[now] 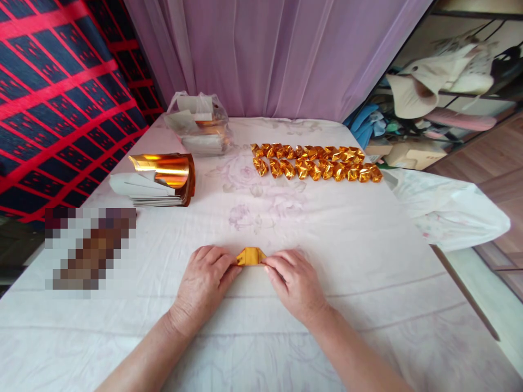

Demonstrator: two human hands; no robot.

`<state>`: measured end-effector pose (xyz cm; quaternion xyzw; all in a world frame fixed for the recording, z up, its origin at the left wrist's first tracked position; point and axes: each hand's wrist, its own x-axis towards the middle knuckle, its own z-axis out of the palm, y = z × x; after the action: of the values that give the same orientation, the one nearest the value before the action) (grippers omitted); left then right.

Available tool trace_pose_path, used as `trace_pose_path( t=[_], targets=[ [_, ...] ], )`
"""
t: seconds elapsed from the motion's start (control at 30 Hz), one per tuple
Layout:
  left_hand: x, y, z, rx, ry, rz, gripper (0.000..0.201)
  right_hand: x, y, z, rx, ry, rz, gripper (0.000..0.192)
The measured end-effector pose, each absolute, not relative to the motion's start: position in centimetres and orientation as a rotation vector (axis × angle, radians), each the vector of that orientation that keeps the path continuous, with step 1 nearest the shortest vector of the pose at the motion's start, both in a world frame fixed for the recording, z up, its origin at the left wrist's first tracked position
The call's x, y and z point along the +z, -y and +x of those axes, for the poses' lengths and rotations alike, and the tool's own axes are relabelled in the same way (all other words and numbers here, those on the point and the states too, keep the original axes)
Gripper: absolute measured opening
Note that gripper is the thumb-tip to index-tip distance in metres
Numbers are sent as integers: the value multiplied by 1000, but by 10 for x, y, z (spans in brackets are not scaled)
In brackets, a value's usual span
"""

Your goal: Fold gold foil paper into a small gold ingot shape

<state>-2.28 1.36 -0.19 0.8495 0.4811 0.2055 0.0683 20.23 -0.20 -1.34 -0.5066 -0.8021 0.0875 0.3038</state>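
Between my hands, low over the cloth, is a small folded piece of gold paper with pointed ends. My left hand pinches its left end, and my right hand pinches the right one. Farther back on the right lie two rows of finished-looking folded gold paper pieces, shiny and puffed. To the left, a curled stack of gold foil paper sheets rests with white backs showing.
A clear plastic bag with more sheets stands at the back left. A blurred-out patch covers something at the left. The floral cloth hangs over the table's right edge, near shelves holding caps. A purple curtain closes the back.
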Motion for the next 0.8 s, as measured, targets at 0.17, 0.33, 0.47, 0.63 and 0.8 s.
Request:
trace_pose_path(
  t=[0.17, 0.33, 0.47, 0.63, 0.8],
  targets=[
    [-4, -15, -22, 641, -1510, 2473, 24, -15, 0, 202, 238, 2115, -1403, 20],
    [-5, -15, -20, 693, -1525, 2440, 24, -15, -1, 201, 239, 2106, -1438, 19],
    [-7, -15, -19, 708, -1557, 2419, 24, -14, -2, 199, 234, 2105, -1456, 18],
    [-9, -15, -17, 716, -1576, 2421, 23, -13, -3, 197, 232, 2112, -1489, 15],
    [-9, -15, -16, 703, -1597, 2413, 22, -14, -3, 195, 243, 2107, -1525, 12]
  ],
)
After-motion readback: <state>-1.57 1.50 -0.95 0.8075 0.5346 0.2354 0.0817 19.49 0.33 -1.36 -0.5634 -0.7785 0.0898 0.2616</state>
